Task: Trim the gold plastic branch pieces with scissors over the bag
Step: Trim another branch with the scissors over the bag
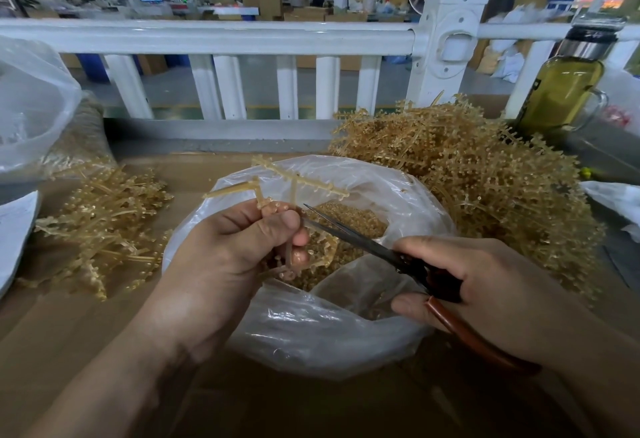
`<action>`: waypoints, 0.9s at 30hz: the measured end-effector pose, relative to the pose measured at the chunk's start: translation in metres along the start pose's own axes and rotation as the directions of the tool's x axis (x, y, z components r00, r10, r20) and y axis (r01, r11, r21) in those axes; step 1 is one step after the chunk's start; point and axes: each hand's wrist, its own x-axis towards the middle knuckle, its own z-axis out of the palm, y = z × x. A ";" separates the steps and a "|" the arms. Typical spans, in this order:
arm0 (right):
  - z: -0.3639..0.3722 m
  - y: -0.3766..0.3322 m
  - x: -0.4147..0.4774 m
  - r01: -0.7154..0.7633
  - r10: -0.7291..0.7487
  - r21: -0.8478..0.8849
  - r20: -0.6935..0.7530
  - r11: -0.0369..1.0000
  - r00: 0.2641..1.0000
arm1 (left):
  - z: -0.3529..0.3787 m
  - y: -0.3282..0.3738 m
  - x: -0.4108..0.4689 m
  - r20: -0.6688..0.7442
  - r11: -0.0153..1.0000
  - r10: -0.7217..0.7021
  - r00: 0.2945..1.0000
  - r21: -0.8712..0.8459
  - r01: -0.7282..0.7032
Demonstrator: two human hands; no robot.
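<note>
My left hand (228, 247) pinches a gold plastic branch piece (294, 185) between thumb and fingers, holding it above the open clear plastic bag (311, 326). The bag holds many small gold trimmings (349, 226). My right hand (485, 285) grips scissors (367, 242) with dark blades and brown handles. The blades are slightly parted and their tips lie right beside my left thumb, against the branch piece. Part of the branch is hidden inside my left hand.
A large heap of gold branches (478, 174) lies at the right, a smaller pile (104, 229) at the left. A glass bottle of yellow-green liquid (561, 87) stands at the far right. Another clear bag (31, 108) sits far left. A white railing (242, 39) runs behind the cardboard-covered table.
</note>
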 end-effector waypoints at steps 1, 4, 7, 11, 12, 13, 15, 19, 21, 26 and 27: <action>0.000 0.000 0.000 0.002 -0.002 0.003 -0.001 1.000 1.000 | 0.000 0.000 0.000 0.001 1.000 -0.005 1.000 -0.009 0.005; 0.000 0.001 0.000 0.006 -0.006 0.014 -0.010 1.000 1.000 | 0.000 0.002 -0.001 0.008 1.000 -0.011 1.000 -0.020 0.011; 0.000 0.000 0.001 0.017 -0.017 0.010 -0.012 1.000 1.000 | 0.001 0.002 -0.001 0.021 0.999 -0.018 1.000 -0.029 0.018; 0.001 -0.001 0.001 0.031 -0.031 0.012 -0.023 0.999 0.999 | 0.000 0.002 -0.001 0.032 1.000 -0.007 0.999 -0.028 0.008; 0.002 -0.001 0.001 0.035 -0.035 0.011 -0.023 0.999 0.999 | 0.000 0.001 -0.001 0.034 1.000 -0.003 0.999 -0.027 0.004; 0.002 -0.001 0.001 0.040 -0.040 0.009 -0.026 0.999 0.999 | 0.000 0.001 -0.002 0.035 1.000 0.001 0.999 -0.025 0.000; 0.002 -0.002 0.001 0.047 -0.047 0.008 -0.035 0.999 0.998 | 0.000 0.000 -0.001 0.031 1.000 0.011 0.999 -0.011 -0.011; 0.002 -0.002 0.002 0.061 -0.061 0.004 -0.043 0.998 0.997 | 0.000 -0.002 0.000 0.013 1.000 0.018 1.000 0.001 -0.018; 0.001 -0.002 0.002 0.061 -0.060 0.008 -0.048 0.998 0.997 | -0.001 -0.002 0.000 0.006 1.000 0.017 1.000 0.009 -0.017; 0.001 -0.003 0.002 0.077 -0.076 0.000 -0.067 0.997 0.995 | 0.000 -0.003 0.000 -0.004 1.000 0.023 1.000 0.009 -0.023; 0.001 -0.003 0.002 0.082 -0.082 -0.002 -0.079 0.997 0.994 | 0.000 -0.002 0.000 -0.004 0.999 0.026 1.000 0.019 -0.026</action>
